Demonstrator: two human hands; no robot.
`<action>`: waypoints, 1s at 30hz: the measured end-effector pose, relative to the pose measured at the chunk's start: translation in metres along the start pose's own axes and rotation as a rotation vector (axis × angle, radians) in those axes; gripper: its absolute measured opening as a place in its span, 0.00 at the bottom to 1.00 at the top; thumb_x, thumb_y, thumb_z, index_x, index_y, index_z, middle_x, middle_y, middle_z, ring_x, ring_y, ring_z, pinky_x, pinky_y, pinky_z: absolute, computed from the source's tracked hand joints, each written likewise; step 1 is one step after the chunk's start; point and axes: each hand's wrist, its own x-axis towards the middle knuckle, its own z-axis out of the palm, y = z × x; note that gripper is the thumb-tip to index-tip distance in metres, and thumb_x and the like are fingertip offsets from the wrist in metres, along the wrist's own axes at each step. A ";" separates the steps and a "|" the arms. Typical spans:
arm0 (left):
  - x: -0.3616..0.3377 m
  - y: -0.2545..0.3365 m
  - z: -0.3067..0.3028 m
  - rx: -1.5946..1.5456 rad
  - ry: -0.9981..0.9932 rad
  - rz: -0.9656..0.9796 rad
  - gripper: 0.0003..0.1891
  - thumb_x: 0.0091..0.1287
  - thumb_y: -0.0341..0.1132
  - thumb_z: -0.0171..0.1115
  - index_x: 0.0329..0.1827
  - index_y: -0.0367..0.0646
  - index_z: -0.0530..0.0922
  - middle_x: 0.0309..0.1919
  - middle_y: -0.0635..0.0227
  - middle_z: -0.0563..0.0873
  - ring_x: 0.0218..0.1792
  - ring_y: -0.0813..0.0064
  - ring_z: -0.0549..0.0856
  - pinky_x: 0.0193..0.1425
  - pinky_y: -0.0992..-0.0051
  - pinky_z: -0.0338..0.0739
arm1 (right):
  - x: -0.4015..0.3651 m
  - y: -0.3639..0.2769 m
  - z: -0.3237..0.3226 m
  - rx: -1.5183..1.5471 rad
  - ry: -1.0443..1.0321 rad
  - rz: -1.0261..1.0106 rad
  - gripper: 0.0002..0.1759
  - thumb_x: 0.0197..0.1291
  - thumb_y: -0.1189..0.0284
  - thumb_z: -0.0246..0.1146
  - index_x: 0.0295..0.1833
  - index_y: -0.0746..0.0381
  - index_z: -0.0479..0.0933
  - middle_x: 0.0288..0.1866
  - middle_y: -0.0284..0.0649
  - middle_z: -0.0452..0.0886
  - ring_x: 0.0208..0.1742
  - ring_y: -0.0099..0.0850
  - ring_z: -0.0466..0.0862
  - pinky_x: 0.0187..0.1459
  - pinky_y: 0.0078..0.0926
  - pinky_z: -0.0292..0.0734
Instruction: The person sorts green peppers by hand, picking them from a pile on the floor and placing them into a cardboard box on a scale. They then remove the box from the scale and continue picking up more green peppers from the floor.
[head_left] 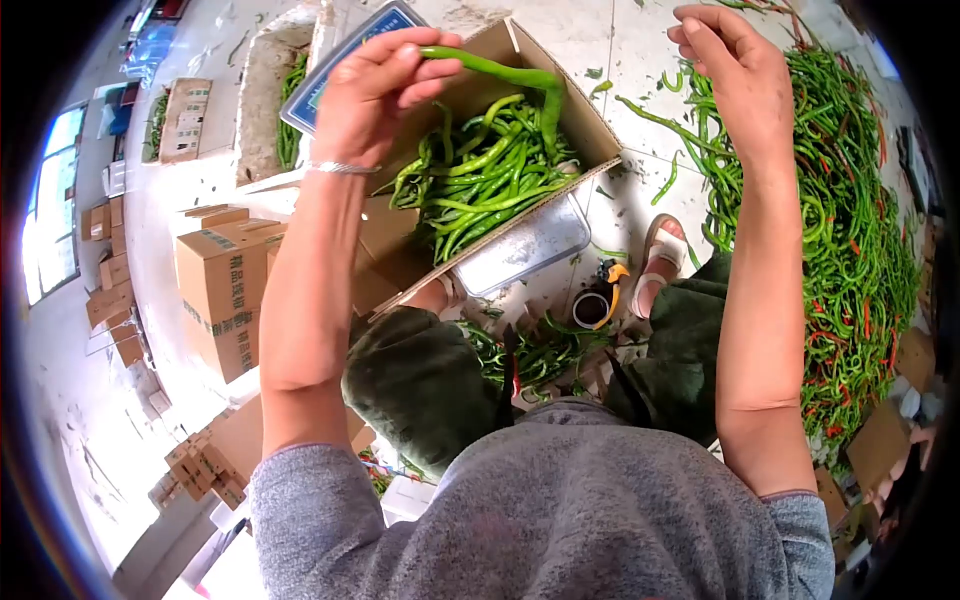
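Over the open cardboard box (600,150), my left hand (375,95) pinches one end of a long green pepper (510,72). That pepper stretches to the right and bends down at its far end. Many green peppers (485,175) lie inside the box. My right hand (735,60) is raised above the upper left edge of the large pepper pile (840,240). Its fingers are bent and apart, and nothing shows between them. The pile holds mostly green peppers with some red ones.
A scale platform (530,245) shows under the box, and its blue-framed display (345,60) stands behind my left hand. Closed cartons (225,290) stand at left. Between my legs lie more peppers (550,360) and a tape roll (590,308). A long foam box (262,110) holds peppers.
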 end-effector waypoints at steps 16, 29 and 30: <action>-0.087 0.315 -0.375 0.585 0.631 0.751 0.26 0.68 0.23 0.46 0.67 0.30 0.49 0.49 0.42 0.76 0.43 0.51 0.83 0.54 0.64 0.81 | -0.010 0.002 0.002 -0.047 0.060 -0.093 0.14 0.56 0.66 0.59 0.44 0.62 0.80 0.30 0.37 0.84 0.32 0.23 0.80 0.38 0.20 0.73; 0.015 -0.091 -0.004 1.384 -0.480 -0.049 0.20 0.61 0.39 0.60 0.55 0.43 0.76 0.48 0.57 0.82 0.47 0.60 0.82 0.55 0.66 0.74 | -0.012 -0.005 -0.004 -0.113 -0.020 -0.014 0.15 0.62 0.65 0.56 0.48 0.64 0.77 0.37 0.36 0.83 0.40 0.23 0.81 0.43 0.18 0.72; 0.028 -0.139 -0.015 1.421 -0.490 -0.038 0.23 0.61 0.41 0.60 0.60 0.46 0.72 0.54 0.56 0.78 0.52 0.54 0.78 0.57 0.65 0.73 | -0.011 0.000 -0.003 -0.146 -0.034 -0.033 0.15 0.62 0.66 0.56 0.47 0.64 0.77 0.37 0.36 0.83 0.40 0.22 0.81 0.43 0.18 0.72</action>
